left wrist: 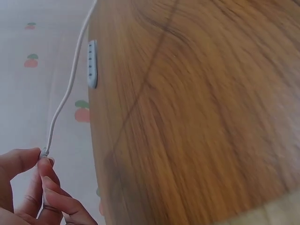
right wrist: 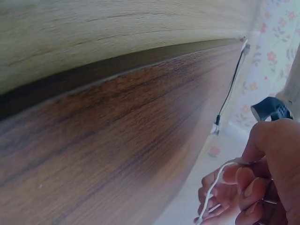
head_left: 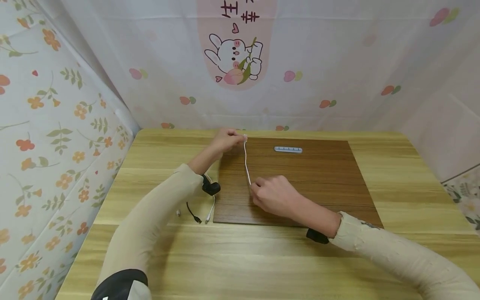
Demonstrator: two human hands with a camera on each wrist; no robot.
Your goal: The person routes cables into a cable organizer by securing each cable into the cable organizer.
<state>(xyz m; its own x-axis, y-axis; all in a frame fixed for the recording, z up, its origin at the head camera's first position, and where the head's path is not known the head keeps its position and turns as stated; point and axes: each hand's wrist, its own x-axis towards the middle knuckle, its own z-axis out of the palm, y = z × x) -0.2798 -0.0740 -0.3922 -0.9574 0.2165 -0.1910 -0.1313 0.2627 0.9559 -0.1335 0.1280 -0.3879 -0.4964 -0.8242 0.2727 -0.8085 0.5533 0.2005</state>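
A thin white cable [head_left: 246, 160] runs between my two hands above the brown wooden board. My left hand [head_left: 226, 141] pinches its far end near the board's back edge, and a small white tip shows beyond the fingers. In the left wrist view, thumb and fingertips [left wrist: 46, 161] meet on that end. Nearer to me, my right hand [head_left: 275, 195] grips the other end between thumb and curled fingers, which hide the tip. A pale blue strip with several slots [head_left: 288, 149] lies on the board to the right of the cable.
The brown board [head_left: 311, 179] lies on a light wooden table [head_left: 240, 254]. Left of it are a black cable [head_left: 193, 213], another white cable [head_left: 213, 204] and a small pale piece [head_left: 178, 213]. A printed cloth [head_left: 337, 62] hangs behind the table.
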